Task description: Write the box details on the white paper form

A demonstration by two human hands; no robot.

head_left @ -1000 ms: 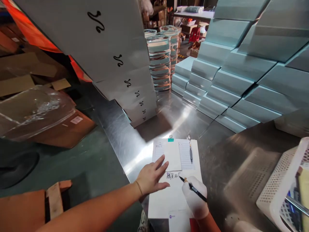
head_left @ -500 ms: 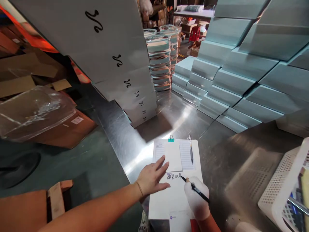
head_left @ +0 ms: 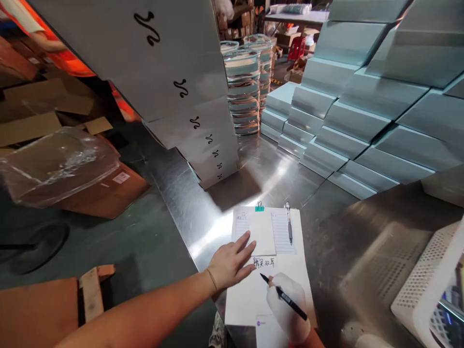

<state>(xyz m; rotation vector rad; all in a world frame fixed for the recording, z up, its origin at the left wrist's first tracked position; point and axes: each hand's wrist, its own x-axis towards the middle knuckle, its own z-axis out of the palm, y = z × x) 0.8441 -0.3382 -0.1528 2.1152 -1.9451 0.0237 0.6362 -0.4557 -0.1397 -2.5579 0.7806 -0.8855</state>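
My left hand (head_left: 232, 261) lies flat with its fingers spread across the left side of a white paper sheet (head_left: 242, 302). In my gloved right hand (head_left: 288, 302) is a black marker pen (head_left: 292, 304), its tip just below a line of handwritten characters (head_left: 264, 263). A blank white slip (head_left: 263, 234) rests on lined forms above the writing, under a teal binder clip (head_left: 259, 207). Beside the slip lies a second pen (head_left: 289, 224) with a grey grip. Another white sheet (head_left: 266, 331) shows below the written one.
Marked white boxes (head_left: 203, 96) tower at the left of the metal table (head_left: 181, 203). Pale boxes (head_left: 337, 125) are stacked at the right, with clear round containers (head_left: 242, 92) between. A white basket (head_left: 420, 275) stands at right. Cartons (head_left: 105, 188) and a person in orange (head_left: 68, 60) are at left.
The last handwritten character has gained strokes. My right hand has moved the marker down and left, below the line. My left hand stays on the sheet; the view has shifted slightly.
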